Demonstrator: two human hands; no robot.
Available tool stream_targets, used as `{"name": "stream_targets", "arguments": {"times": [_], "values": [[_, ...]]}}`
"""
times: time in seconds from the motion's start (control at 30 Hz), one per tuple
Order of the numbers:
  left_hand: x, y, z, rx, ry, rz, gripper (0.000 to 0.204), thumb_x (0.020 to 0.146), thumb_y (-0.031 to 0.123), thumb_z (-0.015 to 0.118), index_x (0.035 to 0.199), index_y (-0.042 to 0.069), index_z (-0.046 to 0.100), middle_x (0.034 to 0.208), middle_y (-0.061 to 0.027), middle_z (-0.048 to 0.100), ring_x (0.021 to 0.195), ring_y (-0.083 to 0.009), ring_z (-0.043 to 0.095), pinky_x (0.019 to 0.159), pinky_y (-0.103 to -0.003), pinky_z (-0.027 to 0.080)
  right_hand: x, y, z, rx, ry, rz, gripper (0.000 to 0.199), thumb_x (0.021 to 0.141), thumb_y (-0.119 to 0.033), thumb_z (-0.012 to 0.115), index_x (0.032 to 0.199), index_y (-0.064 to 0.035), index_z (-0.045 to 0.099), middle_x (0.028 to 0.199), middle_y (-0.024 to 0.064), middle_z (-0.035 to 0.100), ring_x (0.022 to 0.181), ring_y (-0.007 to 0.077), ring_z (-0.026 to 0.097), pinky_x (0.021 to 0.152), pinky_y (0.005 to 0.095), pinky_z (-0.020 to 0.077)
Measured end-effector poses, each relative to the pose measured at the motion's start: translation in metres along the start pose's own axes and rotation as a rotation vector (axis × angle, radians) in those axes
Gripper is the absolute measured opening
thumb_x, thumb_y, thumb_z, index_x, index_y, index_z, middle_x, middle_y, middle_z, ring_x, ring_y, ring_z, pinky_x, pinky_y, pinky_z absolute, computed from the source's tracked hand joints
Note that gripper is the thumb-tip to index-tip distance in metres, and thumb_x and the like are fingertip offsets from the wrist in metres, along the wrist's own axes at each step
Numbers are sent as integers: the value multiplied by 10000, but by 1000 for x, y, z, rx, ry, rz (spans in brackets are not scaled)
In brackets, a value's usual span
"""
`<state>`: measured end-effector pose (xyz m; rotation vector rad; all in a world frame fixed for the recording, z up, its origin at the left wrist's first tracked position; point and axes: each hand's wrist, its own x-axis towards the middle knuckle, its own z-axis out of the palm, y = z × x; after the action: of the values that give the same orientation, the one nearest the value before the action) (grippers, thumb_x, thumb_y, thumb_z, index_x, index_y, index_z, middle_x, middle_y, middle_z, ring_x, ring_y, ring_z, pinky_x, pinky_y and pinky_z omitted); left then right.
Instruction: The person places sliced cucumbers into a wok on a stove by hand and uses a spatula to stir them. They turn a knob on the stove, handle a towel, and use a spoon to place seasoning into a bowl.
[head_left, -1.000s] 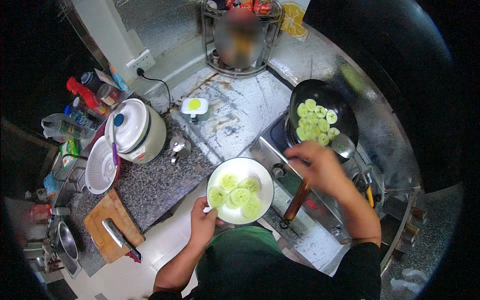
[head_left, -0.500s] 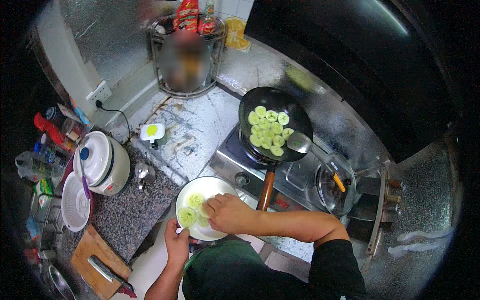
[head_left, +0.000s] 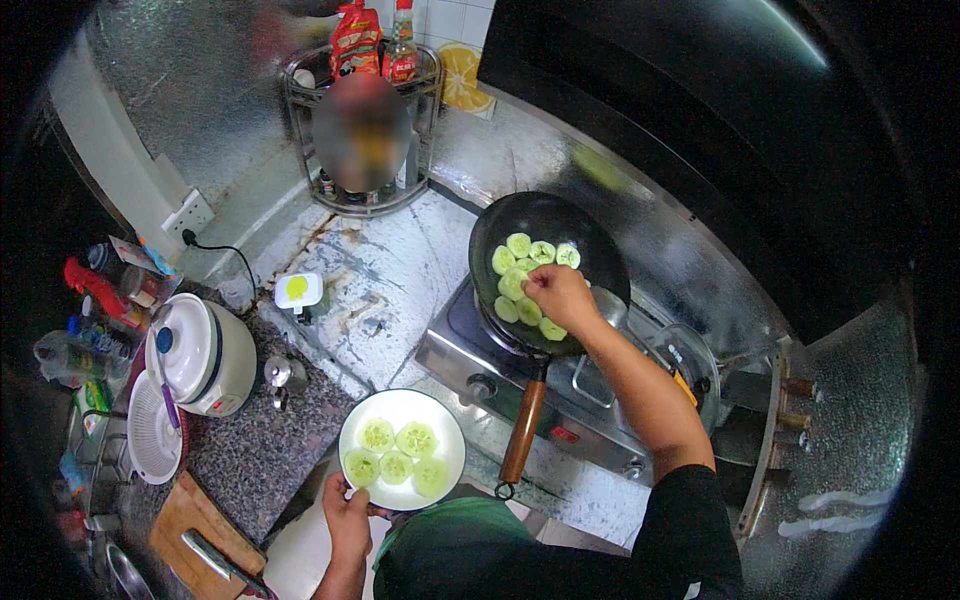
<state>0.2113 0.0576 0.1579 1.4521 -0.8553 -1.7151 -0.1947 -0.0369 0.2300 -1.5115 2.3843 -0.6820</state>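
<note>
My left hand (head_left: 347,515) grips the near-left rim of a white plate (head_left: 400,404), which carries several pale green cucumber slices (head_left: 396,468) lying flat. Over the black wok (head_left: 597,228) on the stove, my right hand (head_left: 562,298) reaches down with its fingers pinched at a cucumber slice. Other cucumber slices (head_left: 503,259) lie in a single layer across the wok's bottom; my hand hides some of them. A metal spatula (head_left: 611,309) rests in the wok's right side, partly behind my right forearm. The wok's wooden handle (head_left: 523,430) points toward me.
A glass lid (head_left: 690,352) sits right of the wok on the gas stove (head_left: 450,350). To the left are a white rice cooker (head_left: 230,350), a white colander (head_left: 152,440), and a cutting board (head_left: 190,510) with a knife (head_left: 215,560). A condiment rack (head_left: 425,130) fills the back corner.
My right hand has left the plate and moved up and right to the wok. More cucumber slices show on the plate, which has shifted slightly toward me. My left hand still holds it.
</note>
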Motion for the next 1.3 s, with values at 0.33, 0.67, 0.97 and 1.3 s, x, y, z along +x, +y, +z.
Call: {"name": "stream_targets", "arguments": {"times": [0.33, 0.67, 0.97, 1.3], "values": [[-8, 3, 11, 9, 96, 53, 313, 766, 8, 474, 1079, -4, 475, 981, -120, 574, 718, -196, 619, 500, -281, 524, 62, 21, 62, -91, -205, 41, 264, 792, -319, 623, 906, -93, 695, 878, 182, 663, 820, 361, 639, 721, 434, 507], [7, 6, -14, 74, 0, 40, 301, 820, -29, 474, 1120, -22, 461, 1029, -101, 522, 695, -153, 599, 524, -246, 523, -74, -92, 8, 94, -283, -482, 300, 829, -278, 632, 1031, -57, 655, 944, 127, 657, 821, 254, 647, 717, 353, 513], [2, 11, -19, 35, -110, 79, 291, 814, -18, 489, 1103, -17, 460, 1044, -126, 516, 726, -186, 607, 534, -263, 533, -143, -116, 78, -307, -515, -756, 578, 726, -256, 682, 1217, -15, 494, 1133, 163, 534, 1028, 328, 542, 792, 394, 500], [5, 5, -5, 67, -113, 51, 300, 784, -54, 468, 1083, -26, 465, 1004, -103, 497, 713, -158, 591, 489, -239, 524, -143, -101, 82, -89, -596, -593, 257, 766, -159, 611, 958, -19, 515, 974, 182, 579, 959, 329, 585, 744, 429, 501]]}}
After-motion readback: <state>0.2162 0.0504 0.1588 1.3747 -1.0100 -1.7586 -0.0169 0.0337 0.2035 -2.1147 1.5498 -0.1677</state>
